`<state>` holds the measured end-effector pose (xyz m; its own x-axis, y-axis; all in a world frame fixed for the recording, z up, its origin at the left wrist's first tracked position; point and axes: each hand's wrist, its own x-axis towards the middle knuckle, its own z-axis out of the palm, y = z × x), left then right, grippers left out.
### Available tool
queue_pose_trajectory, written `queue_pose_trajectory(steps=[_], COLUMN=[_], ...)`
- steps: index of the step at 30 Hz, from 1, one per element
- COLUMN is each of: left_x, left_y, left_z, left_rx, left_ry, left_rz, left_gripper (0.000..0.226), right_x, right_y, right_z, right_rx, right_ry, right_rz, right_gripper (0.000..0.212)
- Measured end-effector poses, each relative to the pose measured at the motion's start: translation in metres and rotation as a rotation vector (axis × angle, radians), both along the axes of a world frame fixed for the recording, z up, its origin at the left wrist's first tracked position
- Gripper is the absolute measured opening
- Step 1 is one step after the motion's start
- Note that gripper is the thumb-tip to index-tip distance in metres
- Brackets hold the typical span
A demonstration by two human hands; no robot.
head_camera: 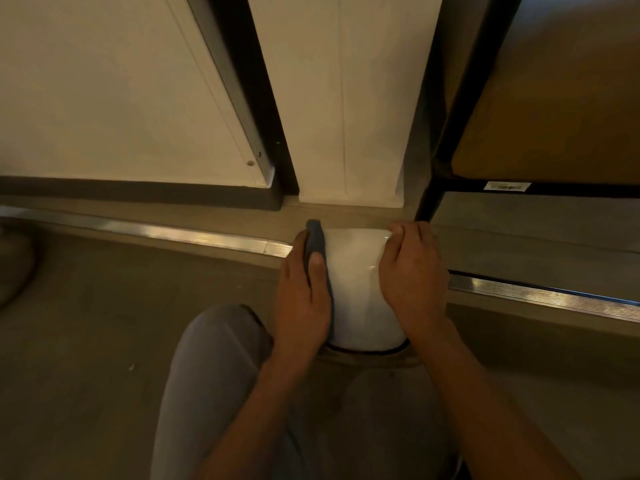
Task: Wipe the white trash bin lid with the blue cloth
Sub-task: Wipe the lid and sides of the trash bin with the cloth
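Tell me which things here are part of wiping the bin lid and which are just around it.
Part of the job:
white trash bin lid
blue cloth, held against the lid's left side by the left hand
right hand, holding the lid's right edge

Just around:
metal floor strip
black shelf frame
white wall panel

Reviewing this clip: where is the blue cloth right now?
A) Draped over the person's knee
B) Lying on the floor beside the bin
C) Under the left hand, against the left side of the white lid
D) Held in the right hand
C: the left hand presses the blue cloth against the left side of the white lid, while the right hand grips the lid's right edge with no cloth.
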<state>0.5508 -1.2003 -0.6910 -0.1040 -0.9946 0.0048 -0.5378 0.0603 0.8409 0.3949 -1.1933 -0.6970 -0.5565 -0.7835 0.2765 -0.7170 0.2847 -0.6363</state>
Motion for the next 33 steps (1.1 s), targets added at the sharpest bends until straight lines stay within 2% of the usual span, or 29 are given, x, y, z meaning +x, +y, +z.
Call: queue_pose_trajectory(steps=[3, 10, 15, 18, 23, 25, 29, 33], left_x=[-0.001, -0.026, -0.011, 0.007, 0.004, -0.003, -0.008, -0.002], left_y=[0.019, -0.060, 0.003, 0.041, 0.013, -0.015, -0.060, -0.024], left_z=[0.000, 0.022, 0.002, -0.010, -0.002, 0.005, 0.009, 0.004], left_rx=[0.023, 0.051, -0.088, -0.070, -0.128, -0.159, -0.096, -0.212], left_ry=[-0.033, -0.218, -0.143, -0.099, -0.071, -0.114, -0.168, -0.164], left_rz=[0.037, -0.055, -0.011, -0.043, -0.098, -0.133, -0.201, -0.260], left_gripper=[0.059, 0.038, 0.048, 0.057, 0.048, 0.043, 0.044, 0.040], right_x=[-0.001, -0.002, -0.001, -0.002, -0.003, -0.004, -0.002, -0.003], right_y=[0.001, 0.000, 0.001, 0.001, 0.001, 0.001, -0.001, -0.001], right_z=[0.001, 0.005, 0.006, 0.005, 0.001, 0.000, 0.001, -0.001], right_rx=[0.004, 0.026, 0.010, 0.017, -0.005, -0.011, -0.012, -0.028], right_ry=[0.002, -0.027, -0.025, -0.023, -0.064, -0.071, -0.058, -0.012], right_rz=[0.036, 0.040, 0.013, 0.021, 0.068, 0.066, 0.054, 0.033], right_gripper=[0.031, 0.034, 0.032, 0.032, 0.035, 0.035, 0.036, 0.035])
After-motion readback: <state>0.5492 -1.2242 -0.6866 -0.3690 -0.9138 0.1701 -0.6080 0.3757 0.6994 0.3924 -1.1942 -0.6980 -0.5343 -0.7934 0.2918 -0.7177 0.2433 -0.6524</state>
